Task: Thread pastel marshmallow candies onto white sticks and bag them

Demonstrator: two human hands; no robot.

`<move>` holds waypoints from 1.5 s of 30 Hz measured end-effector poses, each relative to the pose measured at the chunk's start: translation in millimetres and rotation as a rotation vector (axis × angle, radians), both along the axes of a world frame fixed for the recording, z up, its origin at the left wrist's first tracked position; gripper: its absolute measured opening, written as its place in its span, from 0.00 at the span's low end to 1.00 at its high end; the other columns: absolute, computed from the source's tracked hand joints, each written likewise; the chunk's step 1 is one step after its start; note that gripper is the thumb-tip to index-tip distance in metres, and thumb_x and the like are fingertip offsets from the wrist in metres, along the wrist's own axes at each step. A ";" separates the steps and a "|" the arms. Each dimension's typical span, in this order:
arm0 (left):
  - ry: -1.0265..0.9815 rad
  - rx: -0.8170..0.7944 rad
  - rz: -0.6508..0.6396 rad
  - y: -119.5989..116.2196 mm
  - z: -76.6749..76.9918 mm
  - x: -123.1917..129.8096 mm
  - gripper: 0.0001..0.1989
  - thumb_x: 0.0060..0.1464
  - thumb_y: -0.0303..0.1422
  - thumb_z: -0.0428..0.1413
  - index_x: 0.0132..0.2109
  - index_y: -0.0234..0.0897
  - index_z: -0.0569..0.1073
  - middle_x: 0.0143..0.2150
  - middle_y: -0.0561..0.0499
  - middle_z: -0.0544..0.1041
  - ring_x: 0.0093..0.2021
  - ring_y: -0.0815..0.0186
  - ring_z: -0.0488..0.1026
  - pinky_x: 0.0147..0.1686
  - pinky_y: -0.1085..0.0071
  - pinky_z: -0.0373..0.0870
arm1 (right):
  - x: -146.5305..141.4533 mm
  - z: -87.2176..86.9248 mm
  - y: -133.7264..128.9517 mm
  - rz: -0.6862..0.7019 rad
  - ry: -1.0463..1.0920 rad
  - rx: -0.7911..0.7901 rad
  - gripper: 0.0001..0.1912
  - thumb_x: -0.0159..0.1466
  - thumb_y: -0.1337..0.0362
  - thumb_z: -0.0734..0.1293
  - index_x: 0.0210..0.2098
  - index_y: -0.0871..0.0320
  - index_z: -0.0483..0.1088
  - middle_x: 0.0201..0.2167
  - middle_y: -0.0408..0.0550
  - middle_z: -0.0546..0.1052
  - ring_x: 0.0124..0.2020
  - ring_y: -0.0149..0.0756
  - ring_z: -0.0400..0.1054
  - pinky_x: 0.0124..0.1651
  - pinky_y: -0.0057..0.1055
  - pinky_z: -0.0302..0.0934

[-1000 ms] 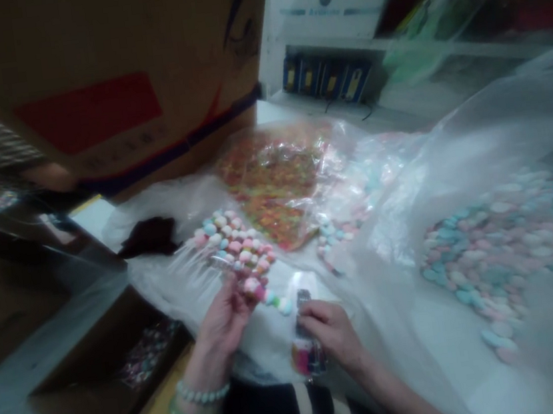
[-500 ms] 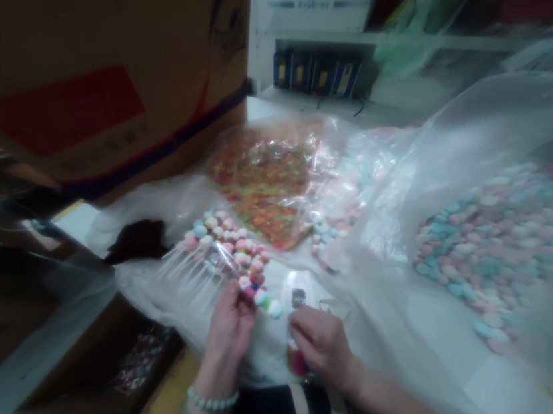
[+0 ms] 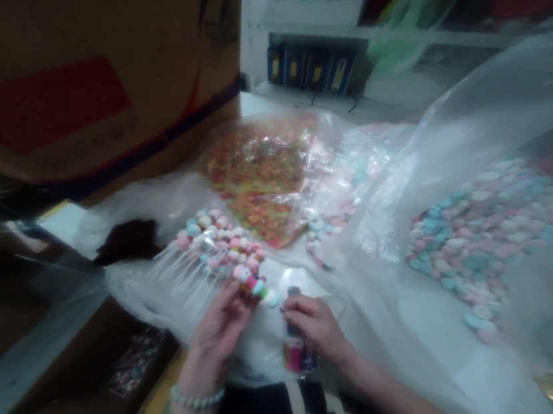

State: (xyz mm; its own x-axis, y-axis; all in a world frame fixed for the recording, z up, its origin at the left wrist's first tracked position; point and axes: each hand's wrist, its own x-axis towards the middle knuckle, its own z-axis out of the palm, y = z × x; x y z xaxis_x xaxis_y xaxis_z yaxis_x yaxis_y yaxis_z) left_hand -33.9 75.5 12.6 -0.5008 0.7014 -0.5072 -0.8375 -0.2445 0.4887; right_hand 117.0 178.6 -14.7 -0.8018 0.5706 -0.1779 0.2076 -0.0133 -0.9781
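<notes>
My left hand (image 3: 224, 324) is by the near end of a heap of wrapped candies on white sticks (image 3: 233, 239). Its fingers look loosely curved and apart, with the tips close to the pink and blue candies; blur hides whether they touch. My right hand (image 3: 316, 323) is closed on the upper part of a small clear packet (image 3: 293, 354) with red and dark colours on its lower part. The packet hangs upright just above my lap, partly covered by my fingers. Crumpled clear plastic (image 3: 267, 342) lies under both hands.
A large clear bag of pastel candies (image 3: 476, 236) stands at the right. Behind the heap lies a bag of orange-green pieces (image 3: 262, 168). A big cardboard box (image 3: 162, 60) rises at the back left; an open carton (image 3: 78, 399) with wrapped sweets sits low at the left.
The whole view has shifted slightly. My left fingers have loosened and spread a little near the candies. My right hand still grips the packet, whose printed part now shows more.
</notes>
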 end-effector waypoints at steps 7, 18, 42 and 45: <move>-0.037 -0.006 0.079 11.9 1.6 -5.4 0.07 0.56 0.34 0.61 0.38 0.33 0.76 0.38 0.45 0.78 0.39 0.59 0.77 0.44 0.58 0.75 | -2.1 4.8 -2.5 0.046 -0.017 -0.053 0.06 0.54 0.64 0.65 0.23 0.57 0.71 0.22 0.41 0.69 0.28 0.31 0.62 0.34 0.28 0.56; -0.018 -0.043 -0.041 23.2 -12.0 36.7 0.13 0.48 0.39 0.66 0.34 0.34 0.75 0.32 0.49 0.76 0.36 0.63 0.75 0.39 0.67 0.74 | -11.7 5.1 -9.9 -0.099 -0.035 -0.458 0.07 0.49 0.60 0.66 0.22 0.57 0.68 0.14 0.34 0.57 0.17 0.25 0.47 0.21 0.26 0.42; 0.158 -0.195 -0.349 18.4 -34.4 50.4 0.24 0.48 0.44 0.64 0.20 0.37 0.60 0.11 0.61 0.52 0.12 0.78 0.46 0.14 0.76 0.41 | -7.9 -10.5 1.9 -0.063 0.105 0.051 0.18 0.57 0.70 0.61 0.41 0.52 0.77 0.35 0.43 0.78 0.40 0.36 0.70 0.48 0.33 0.63; 0.143 -0.226 -0.288 17.7 -33.8 48.5 0.17 0.44 0.42 0.67 0.33 0.35 0.73 0.15 0.61 0.60 0.15 0.76 0.53 0.17 0.77 0.48 | -4.4 -13.8 3.9 -0.029 0.100 0.154 0.16 0.58 0.71 0.60 0.36 0.53 0.78 0.37 0.46 0.79 0.41 0.37 0.71 0.48 0.32 0.63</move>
